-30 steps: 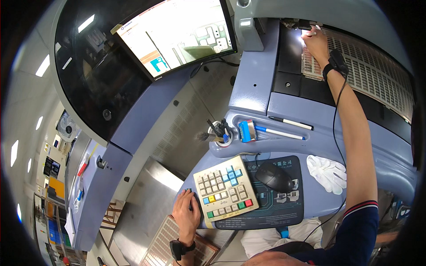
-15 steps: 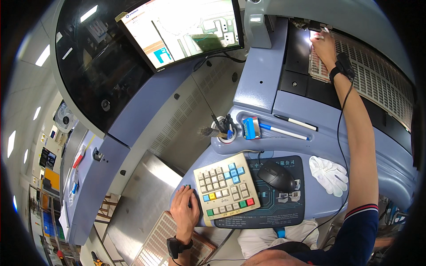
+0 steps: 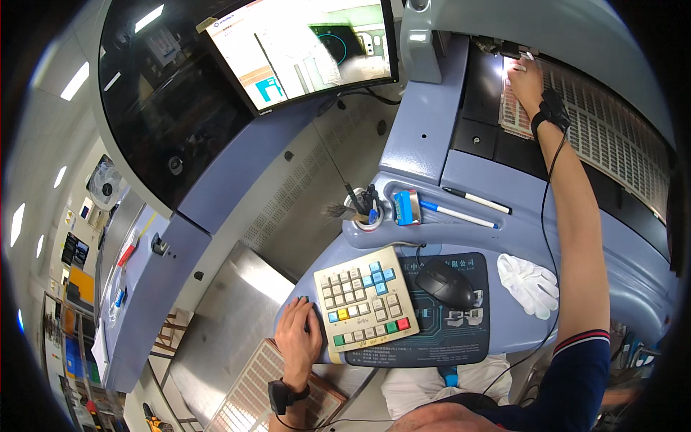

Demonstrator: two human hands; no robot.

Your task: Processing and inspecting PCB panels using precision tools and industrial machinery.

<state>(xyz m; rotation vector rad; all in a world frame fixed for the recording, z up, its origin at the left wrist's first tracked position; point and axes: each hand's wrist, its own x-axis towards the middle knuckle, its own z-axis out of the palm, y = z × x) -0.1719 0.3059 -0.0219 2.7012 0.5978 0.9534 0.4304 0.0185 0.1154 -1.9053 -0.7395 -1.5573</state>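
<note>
A flat panel [image 3: 597, 122], pale and coppery pink with rows of tiny rectangular cells like fine grating, lies on a smooth black bed [image 3: 482, 93] at upper right, its near corner brightly lit. The right hand [image 3: 527, 81] is at that lit end, fingers pinched around a slim white piece [image 3: 530, 56] too small to identify. The left hand [image 3: 299, 335] rests palm down at the left edge of a boxy cream keypad [image 3: 363, 309], fingers close together over something dark; whether they grip it I cannot tell. Compared with half a second ago, the monitor [image 3: 309, 61] has changed: the dark patch sits higher, around a cyan ring, with a blurred pale shape below it, while both hands keep nearly the same places. The keypad overlaps a dark printed mat [image 3: 446, 353] carrying a rounded black mouse [image 3: 445, 284]; a crumpled white knit glove [image 3: 529, 284] lies just beside the mat. These sit on a glossy lavender-blue console [image 3: 425, 122], where two slender pens [image 3: 461, 215] lie near a cup [image 3: 368, 225] holding a bristly brush [image 3: 338, 212]. At lower left, another gridded panel [image 3: 252, 381] lies on a brushed-metal table [image 3: 223, 317]; farther off stands a round fan [image 3: 106, 186].
</note>
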